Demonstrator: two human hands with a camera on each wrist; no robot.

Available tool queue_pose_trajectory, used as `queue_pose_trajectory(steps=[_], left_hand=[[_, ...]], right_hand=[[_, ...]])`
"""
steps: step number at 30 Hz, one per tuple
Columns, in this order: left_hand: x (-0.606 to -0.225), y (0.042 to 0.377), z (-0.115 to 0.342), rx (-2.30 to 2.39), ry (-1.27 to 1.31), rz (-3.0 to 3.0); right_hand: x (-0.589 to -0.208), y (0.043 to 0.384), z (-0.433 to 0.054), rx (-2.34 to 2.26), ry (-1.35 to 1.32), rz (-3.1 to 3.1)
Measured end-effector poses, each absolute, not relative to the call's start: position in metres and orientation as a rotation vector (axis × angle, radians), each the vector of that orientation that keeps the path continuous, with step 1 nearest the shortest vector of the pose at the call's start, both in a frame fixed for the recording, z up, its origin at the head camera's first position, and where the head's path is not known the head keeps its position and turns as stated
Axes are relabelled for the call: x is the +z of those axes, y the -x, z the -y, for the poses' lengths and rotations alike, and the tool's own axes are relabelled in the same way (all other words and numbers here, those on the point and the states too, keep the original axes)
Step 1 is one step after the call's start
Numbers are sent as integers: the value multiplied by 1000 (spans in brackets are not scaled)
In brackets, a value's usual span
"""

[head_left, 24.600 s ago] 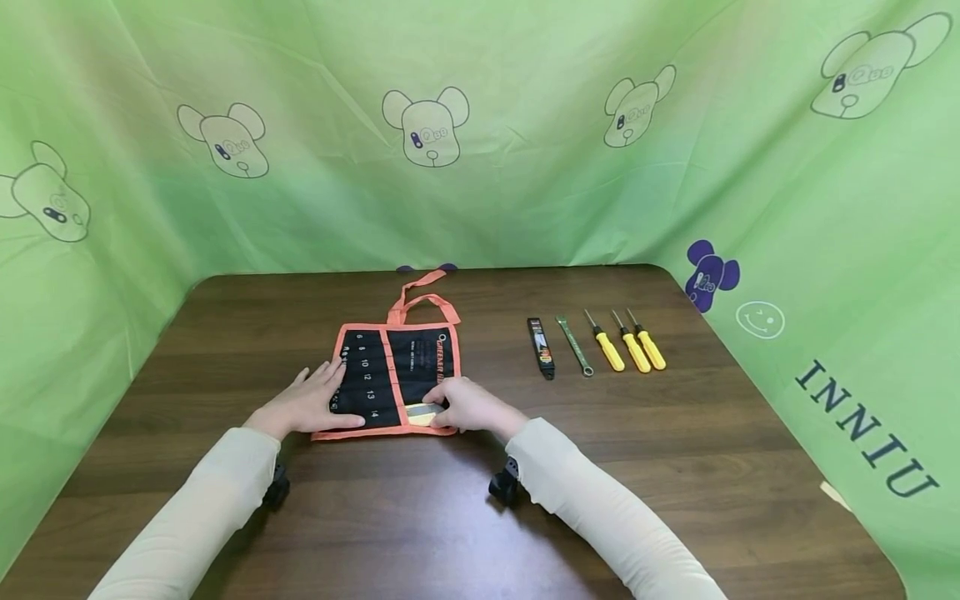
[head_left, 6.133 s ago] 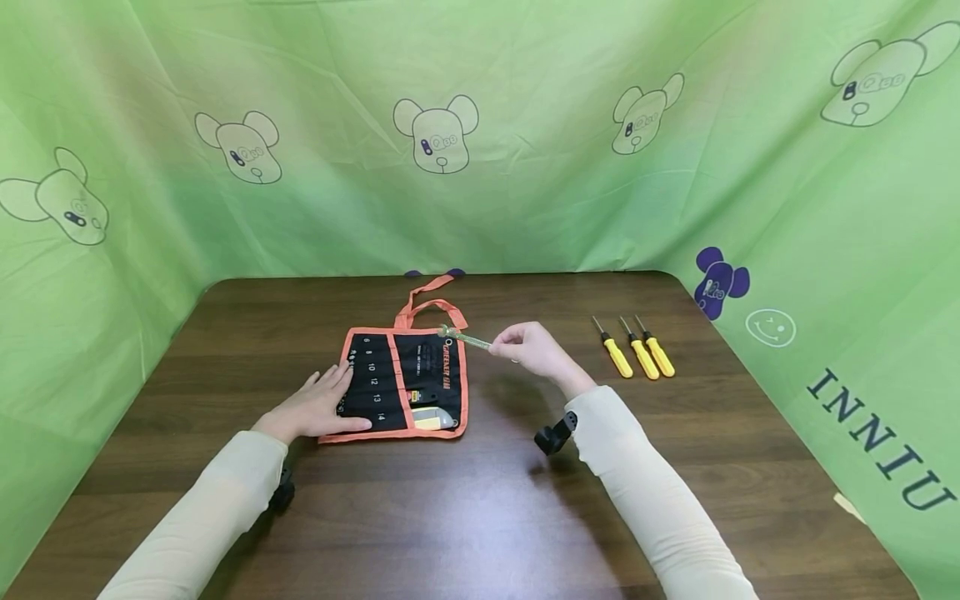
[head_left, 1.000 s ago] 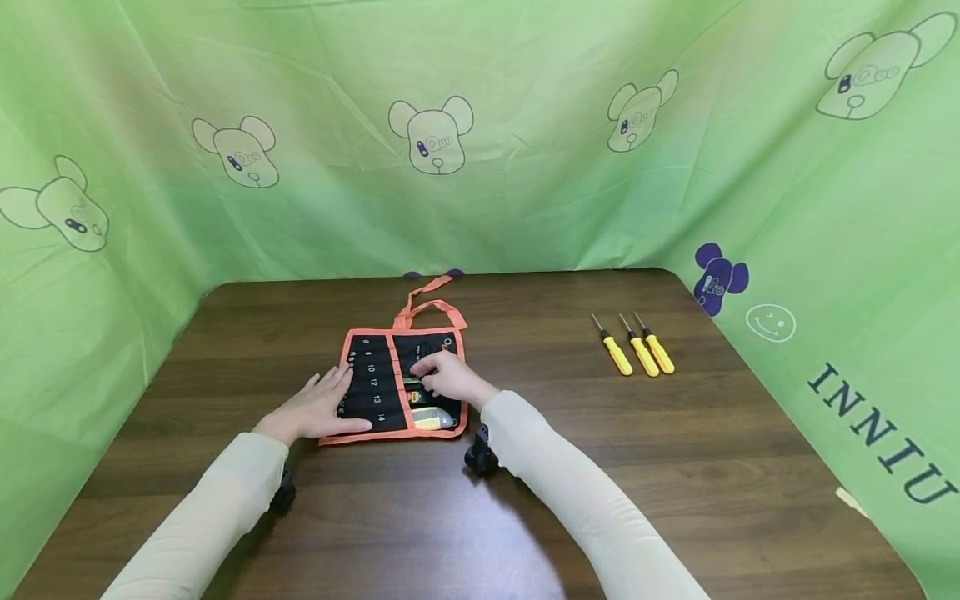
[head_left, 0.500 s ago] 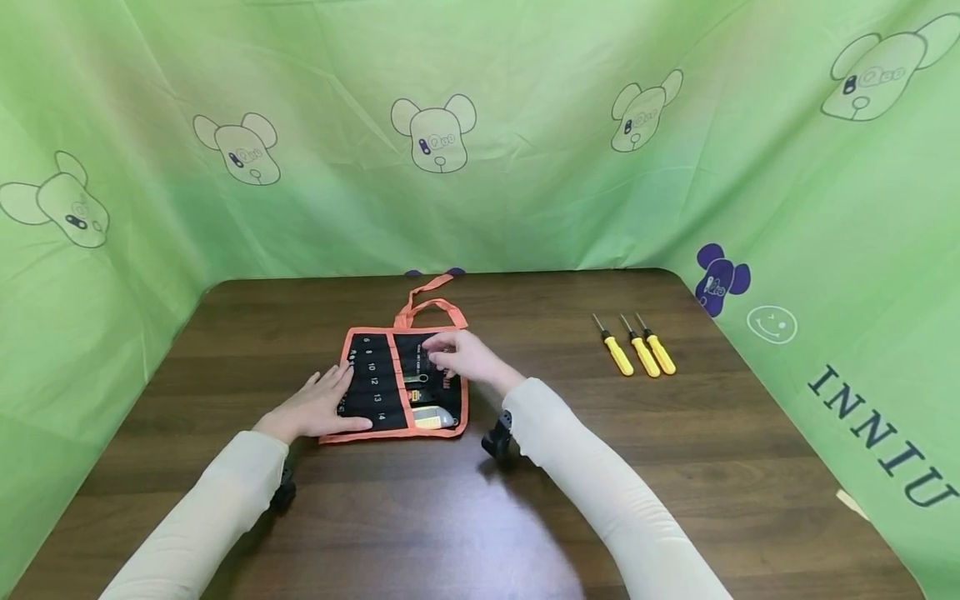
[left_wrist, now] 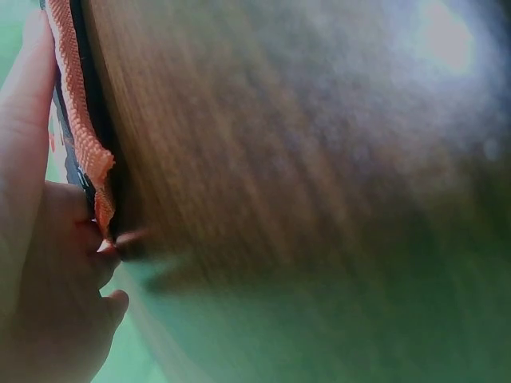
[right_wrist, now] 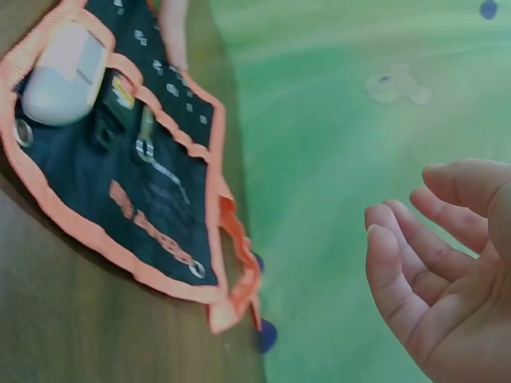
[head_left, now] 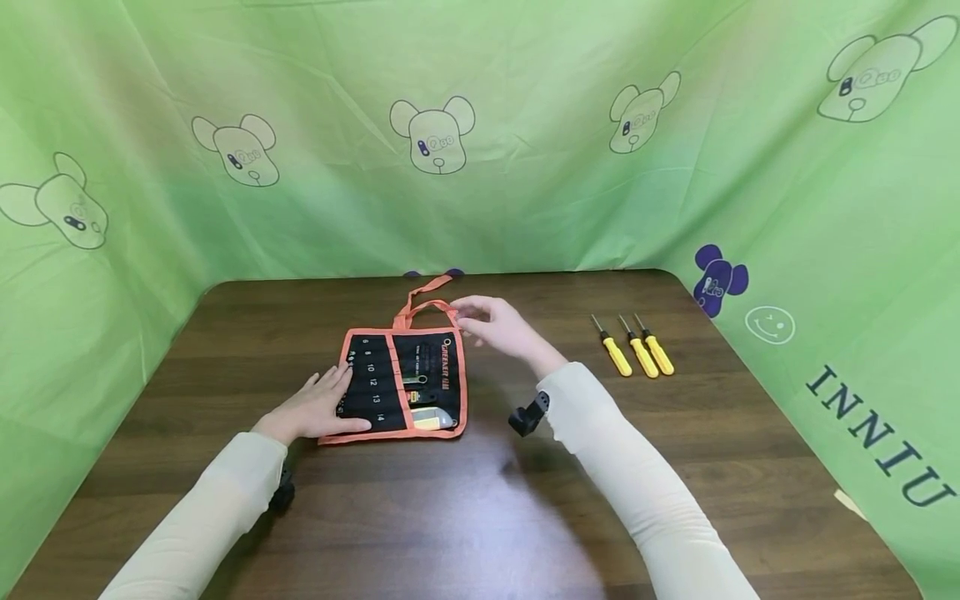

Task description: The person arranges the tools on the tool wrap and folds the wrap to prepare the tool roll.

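A black tool pouch (head_left: 427, 354) with orange trim and printed numbers lies spread on the table. My left hand (head_left: 315, 406) rests on its left edge, fingers straight. Out past the top right corner my right hand (head_left: 498, 325) hovers beside the orange strap (head_left: 405, 318); the right wrist view shows its fingers loosely bent around nothing. Poking from the pouch's right-hand pockets are the ring end of a wrench (head_left: 422, 379), a small black case (head_left: 422, 397) with a coloured label, and a grey and yellow utility knife (head_left: 433, 419). Their other ends are hidden.
Three yellow-handled screwdrivers (head_left: 617, 357) lie side by side to the right, shafts pointing away. A green printed curtain (head_left: 525, 208) hangs behind the brown wooden table (head_left: 420, 517) and along its sides.
The black case and the wrench have gone from the table into the pouch pockets. My right hand has let go of the wrench and moved up and right. The left hand stays put.
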State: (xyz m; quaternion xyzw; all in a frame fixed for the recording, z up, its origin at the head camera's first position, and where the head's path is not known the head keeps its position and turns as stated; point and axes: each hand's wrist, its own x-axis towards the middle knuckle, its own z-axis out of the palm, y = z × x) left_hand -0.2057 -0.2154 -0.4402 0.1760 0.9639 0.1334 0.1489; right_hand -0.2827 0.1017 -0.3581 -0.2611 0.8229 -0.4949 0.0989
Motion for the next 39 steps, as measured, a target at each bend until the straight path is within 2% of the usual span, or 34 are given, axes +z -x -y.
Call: queue_pose_trajectory(steps=[16, 39], left_hand=[[-441, 205, 216, 399, -521, -2770], [-438, 203, 213, 377, -506, -2772]], right_hand=[[-341, 287, -162, -1598, 693, -2507], [-360, 282, -262, -1655, 360, -2720]])
